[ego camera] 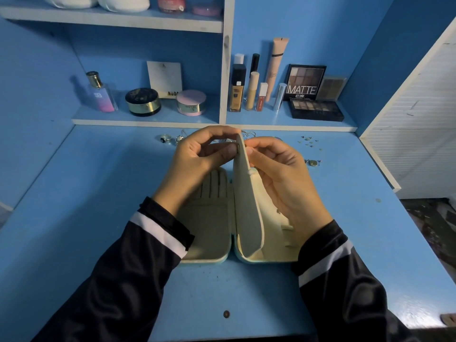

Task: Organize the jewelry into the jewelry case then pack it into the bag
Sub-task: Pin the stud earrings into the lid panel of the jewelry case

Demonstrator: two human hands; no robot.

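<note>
Since the cream padded divider flap (246, 193) is standing straight up from the spine of the open pale-blue jewelry case with cream lining (207, 218), both hands are busy at its top edge. The left hand (197, 159) has a tight thumb-and-finger pinch on a tiny gold-toned metal piece (238, 148) pressed against the flap. It's probably an earring, but too small to say for sure. The right hand (283, 174) has curled fingertips pinching the flap from the other side.

The case lies flat in the middle of the blue desk (98, 193). The rest of the jewelry is loose behind it: a silver ring with a dark stone (164, 138) at 11 o'clock, scattered little studs (308, 140) at 1 o'clock, and a small round pendant-like piece (313, 163) at 2 o'clock.

My guess is the flap's soft and floppy, so brace it from behind. The bits are featherlight and slippery, so fingertip pinches only. No bag in view.
</note>
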